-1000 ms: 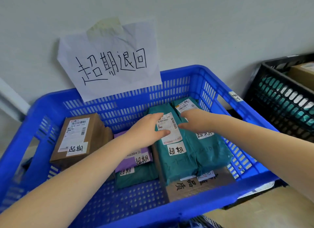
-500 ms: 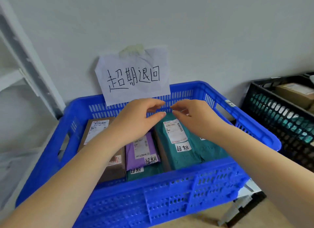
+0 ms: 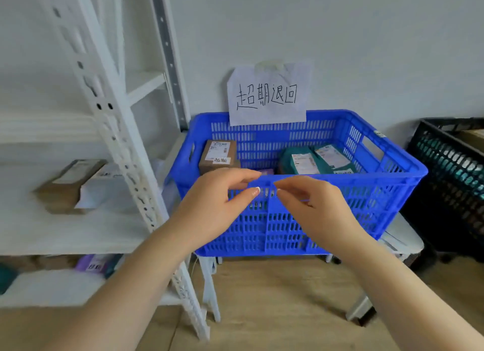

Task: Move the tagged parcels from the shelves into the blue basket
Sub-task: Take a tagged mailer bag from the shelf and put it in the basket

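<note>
A parcel storeroom or courier pickup point: white slotted-metal shelving (image 3: 123, 151) holding labelled parcels (image 3: 65, 185) left of the left hand (image 3: 217, 206), a blue basket (image 3: 366, 193) of tagged packages just beyond both hands, under a handwritten paper sign (image 3: 267, 96) taped to the wall.

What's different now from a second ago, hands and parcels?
Both hands came up and back out of the blue basket: the left hand and right hand let go of the teal parcels and now hold nothing in front of the near wall. The teal parcels, brown box and paper sign stayed put.
</note>
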